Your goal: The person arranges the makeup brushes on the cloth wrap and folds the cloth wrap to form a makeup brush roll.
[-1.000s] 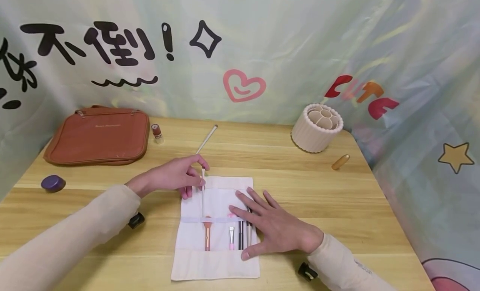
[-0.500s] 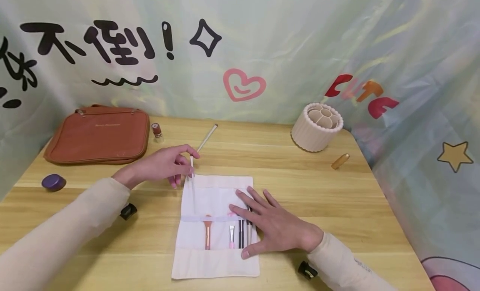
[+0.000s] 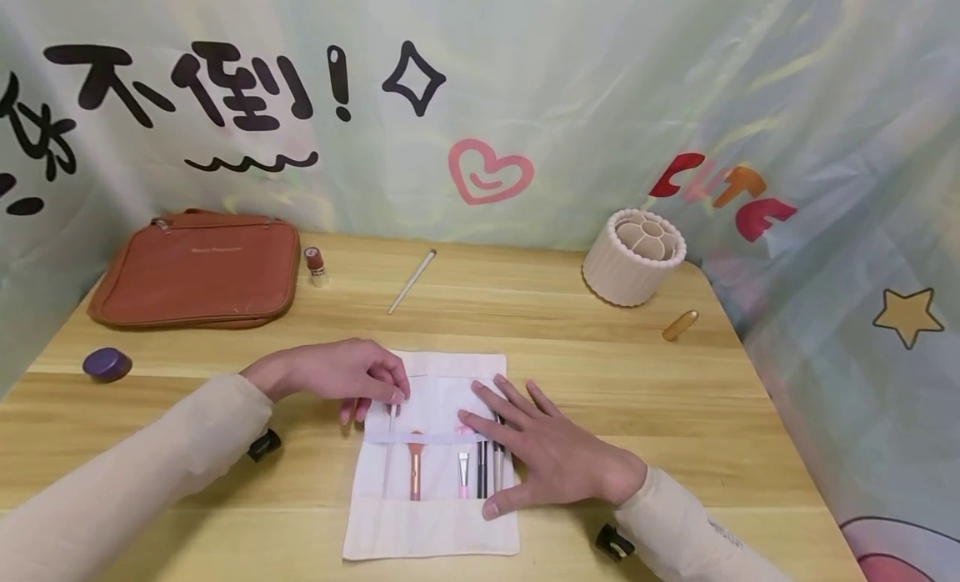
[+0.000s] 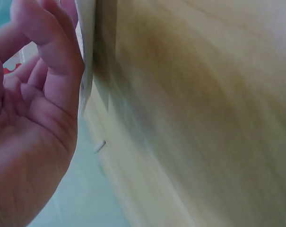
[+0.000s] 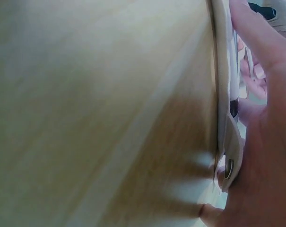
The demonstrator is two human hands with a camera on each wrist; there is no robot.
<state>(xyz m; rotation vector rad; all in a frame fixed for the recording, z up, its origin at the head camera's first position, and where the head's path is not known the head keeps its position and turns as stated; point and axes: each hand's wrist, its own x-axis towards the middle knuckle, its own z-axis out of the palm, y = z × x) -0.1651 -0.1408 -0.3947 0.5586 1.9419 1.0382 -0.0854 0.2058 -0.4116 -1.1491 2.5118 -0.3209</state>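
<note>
A white fabric brush roll [image 3: 432, 534] lies unrolled on the table. My left hand [image 3: 341, 372] pinches the upper end of a thin white makeup brush [image 3: 387, 472], which passes under the roll's elastic band [image 3: 442, 439] at the left. To its right sit a rose-gold brush [image 3: 416, 469], a pink-handled brush [image 3: 462, 472] and several dark brushes [image 3: 482, 472]. My right hand [image 3: 558, 459] rests on the roll's right side with fingers spread, partly covering the dark brushes. In the left wrist view, my curled fingers [image 4: 57, 56] hide the brush.
A brown case [image 3: 202, 273] and a lipstick [image 3: 315, 267] stand at the back left. Another white brush [image 3: 411, 283] lies behind the roll. A purple round container [image 3: 107, 364] is at far left. A ribbed cream holder [image 3: 630, 269] and a gold tube [image 3: 680, 324] are at right.
My left hand drew the white brush left and up, then brought it down toward me. Its lower end now lies past the elastic band. The right hand has stayed in place.
</note>
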